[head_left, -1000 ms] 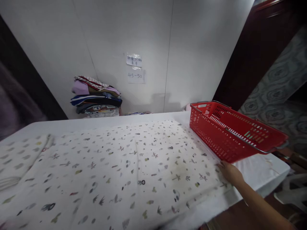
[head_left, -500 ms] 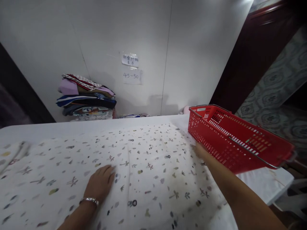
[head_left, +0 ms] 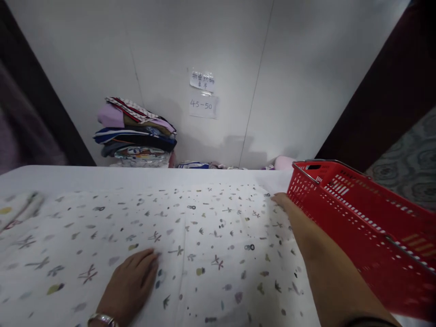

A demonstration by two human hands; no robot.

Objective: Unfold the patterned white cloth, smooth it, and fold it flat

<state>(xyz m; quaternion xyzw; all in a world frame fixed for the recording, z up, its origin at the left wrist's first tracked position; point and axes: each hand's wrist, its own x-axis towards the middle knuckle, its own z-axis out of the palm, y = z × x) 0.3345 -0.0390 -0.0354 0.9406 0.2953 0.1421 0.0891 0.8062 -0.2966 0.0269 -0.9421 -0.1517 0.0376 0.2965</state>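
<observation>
A white cloth [head_left: 211, 236] printed with small plants, pineapples and sea stars lies spread over a white table. My left hand [head_left: 131, 281], a silver bracelet at its wrist, rests flat on the cloth's near left-centre part with its fingers stretched out and nothing held. Reaching far forward, my right hand [head_left: 282, 200] lies at the cloth's far right edge, close beside a red basket [head_left: 327, 218]. Its fingers look extended against the fabric, though the forearm hides part of the hand. A folded or bunched part of patterned cloth [head_left: 20, 206] lies at the left.
The white table's [head_left: 156, 176] far edge runs before a grey wall. Behind it a stack of folded clothes [head_left: 136, 131] stands at left, and more fabric [head_left: 194, 165] lies low along the wall. Paper notes [head_left: 203, 106] are taped up. The red basket has metal handles.
My right hand has slid forward along the cloth's right edge. My left hand stays flat on the cloth. The view has shifted, so the basket appears closer and further right.
</observation>
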